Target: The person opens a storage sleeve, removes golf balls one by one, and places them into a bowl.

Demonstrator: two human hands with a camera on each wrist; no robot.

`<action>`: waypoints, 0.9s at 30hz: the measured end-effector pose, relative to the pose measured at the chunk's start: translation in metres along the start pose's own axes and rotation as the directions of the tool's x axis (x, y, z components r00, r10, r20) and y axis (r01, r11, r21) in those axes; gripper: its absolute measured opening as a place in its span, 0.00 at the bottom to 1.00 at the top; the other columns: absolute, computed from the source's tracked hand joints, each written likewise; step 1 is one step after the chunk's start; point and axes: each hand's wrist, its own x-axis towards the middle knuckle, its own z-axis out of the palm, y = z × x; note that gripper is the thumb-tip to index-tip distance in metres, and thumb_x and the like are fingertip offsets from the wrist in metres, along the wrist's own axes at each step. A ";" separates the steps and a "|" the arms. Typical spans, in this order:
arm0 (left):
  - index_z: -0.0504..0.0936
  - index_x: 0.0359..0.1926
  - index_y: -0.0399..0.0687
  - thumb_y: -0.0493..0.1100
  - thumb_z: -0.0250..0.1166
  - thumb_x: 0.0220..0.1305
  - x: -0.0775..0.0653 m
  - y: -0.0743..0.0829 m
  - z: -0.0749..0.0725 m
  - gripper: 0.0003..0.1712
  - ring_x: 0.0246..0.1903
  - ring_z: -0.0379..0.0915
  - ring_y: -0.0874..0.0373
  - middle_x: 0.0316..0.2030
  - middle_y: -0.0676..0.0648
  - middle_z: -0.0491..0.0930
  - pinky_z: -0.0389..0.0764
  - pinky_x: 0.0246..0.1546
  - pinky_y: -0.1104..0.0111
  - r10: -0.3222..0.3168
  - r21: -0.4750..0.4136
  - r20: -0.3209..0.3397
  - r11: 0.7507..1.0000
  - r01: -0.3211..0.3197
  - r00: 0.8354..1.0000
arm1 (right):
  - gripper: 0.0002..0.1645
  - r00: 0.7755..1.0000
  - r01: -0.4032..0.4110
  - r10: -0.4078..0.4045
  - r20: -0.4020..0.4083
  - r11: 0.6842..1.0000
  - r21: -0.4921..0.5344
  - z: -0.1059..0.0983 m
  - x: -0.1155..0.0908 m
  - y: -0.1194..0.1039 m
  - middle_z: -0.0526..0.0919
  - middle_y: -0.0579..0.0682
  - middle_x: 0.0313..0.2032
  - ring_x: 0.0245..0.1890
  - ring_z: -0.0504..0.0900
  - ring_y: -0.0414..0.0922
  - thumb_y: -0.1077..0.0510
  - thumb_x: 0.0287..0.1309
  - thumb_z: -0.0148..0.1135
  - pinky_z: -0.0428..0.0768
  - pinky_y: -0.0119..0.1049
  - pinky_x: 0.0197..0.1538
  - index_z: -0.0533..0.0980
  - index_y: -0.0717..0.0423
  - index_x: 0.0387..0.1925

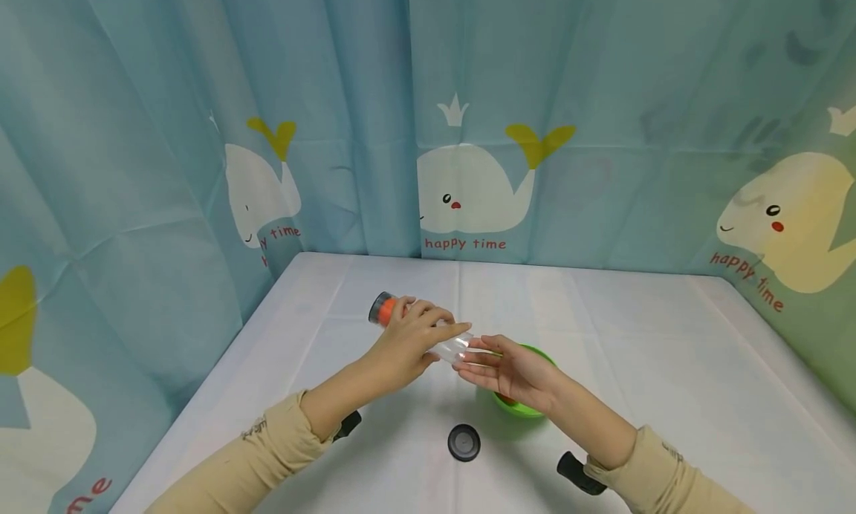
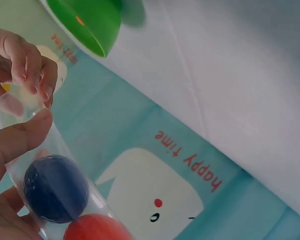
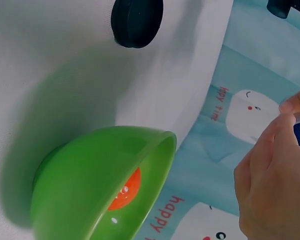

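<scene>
My left hand (image 1: 413,343) grips a clear plastic tube (image 1: 452,347), tilted, above the table. At its upper left end sits a dark end cap (image 1: 378,307). Inside the tube lie a dark blue ball (image 2: 56,189) and, behind it, an orange-red ball (image 2: 97,229). The other end of the tube is uncapped. My right hand (image 1: 513,370) is held there, palm turned up, with extended fingertips right at the tube's rim. Beneath the right hand is a green bowl (image 3: 85,175), partly hidden in the head view, with an orange ball (image 3: 127,192) in it.
A loose black cap (image 1: 464,443) lies on the white-covered table (image 1: 374,469), nearer than the bowl. A blue curtain (image 1: 368,128) printed with whales stands along the back and sides. Black wrist-camera mounts (image 1: 580,474) stick out below both forearms.
</scene>
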 end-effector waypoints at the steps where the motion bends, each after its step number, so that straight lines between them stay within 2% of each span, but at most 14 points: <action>1: 0.77 0.58 0.59 0.35 0.73 0.48 0.001 0.000 -0.001 0.34 0.54 0.67 0.51 0.49 0.50 0.77 0.63 0.58 0.48 -0.001 0.001 0.006 1.000 0.001 1.000 | 0.23 1.000 -0.002 0.002 0.002 1.000 0.011 0.000 0.000 0.000 0.61 0.63 0.58 0.46 0.82 0.49 0.57 0.71 0.40 0.78 0.37 0.56 0.53 0.66 0.60; 6: 0.76 0.59 0.60 0.31 0.70 0.50 0.006 0.001 -0.006 0.35 0.56 0.67 0.53 0.50 0.51 0.77 0.59 0.63 0.46 -0.004 0.008 0.051 1.000 0.004 0.999 | 0.16 1.000 0.008 -0.007 -0.030 0.998 0.059 0.003 0.000 0.000 0.64 0.59 0.54 0.44 0.83 0.50 0.59 0.70 0.44 0.78 0.37 0.55 0.58 0.63 0.54; 11: 0.76 0.59 0.60 0.28 0.68 0.50 0.010 0.001 -0.010 0.36 0.56 0.67 0.52 0.50 0.52 0.78 0.59 0.64 0.47 -0.003 0.048 0.063 0.999 0.000 0.998 | 0.18 0.998 0.027 -0.021 -0.064 0.995 0.098 0.006 0.002 -0.001 0.65 0.58 0.54 0.44 0.83 0.51 0.59 0.69 0.48 0.78 0.37 0.55 0.59 0.63 0.56; 14: 0.77 0.58 0.60 0.27 0.68 0.49 0.010 0.000 -0.010 0.35 0.54 0.68 0.53 0.50 0.53 0.79 0.61 0.62 0.47 0.008 0.067 0.047 0.998 -0.011 0.999 | 0.24 0.996 0.035 -0.028 -0.080 0.996 0.083 0.008 0.004 0.000 0.60 0.63 0.61 0.44 0.83 0.51 0.60 0.68 0.49 0.79 0.37 0.55 0.57 0.64 0.61; 18: 0.79 0.55 0.60 0.26 0.68 0.49 0.010 -0.002 -0.009 0.34 0.50 0.70 0.54 0.47 0.55 0.81 0.64 0.59 0.48 0.048 0.127 -0.014 0.991 -0.046 0.999 | 0.32 0.996 0.042 -0.036 -0.084 0.997 0.065 0.009 0.006 0.001 0.51 0.66 0.68 0.44 0.82 0.50 0.61 0.67 0.50 0.78 0.36 0.55 0.52 0.65 0.67; 22: 0.80 0.54 0.58 0.25 0.68 0.47 0.011 -0.004 -0.009 0.33 0.48 0.70 0.56 0.45 0.56 0.83 0.65 0.57 0.48 0.075 0.166 -0.065 0.984 -0.063 0.995 | 0.35 0.997 0.044 -0.040 -0.066 0.997 0.070 0.010 0.009 0.001 0.50 0.65 0.70 0.45 0.82 0.49 0.60 0.68 0.50 0.78 0.34 0.56 0.49 0.64 0.70; 27: 0.82 0.50 0.56 0.26 0.71 0.44 0.011 -0.004 -0.011 0.31 0.49 0.70 0.55 0.45 0.55 0.82 0.65 0.57 0.47 0.072 0.195 -0.066 0.979 -0.058 0.995 | 0.37 0.998 0.053 -0.049 -0.043 0.995 0.081 0.012 0.014 0.002 0.49 0.65 0.70 0.46 0.81 0.48 0.60 0.69 0.49 0.77 0.33 0.56 0.45 0.64 0.71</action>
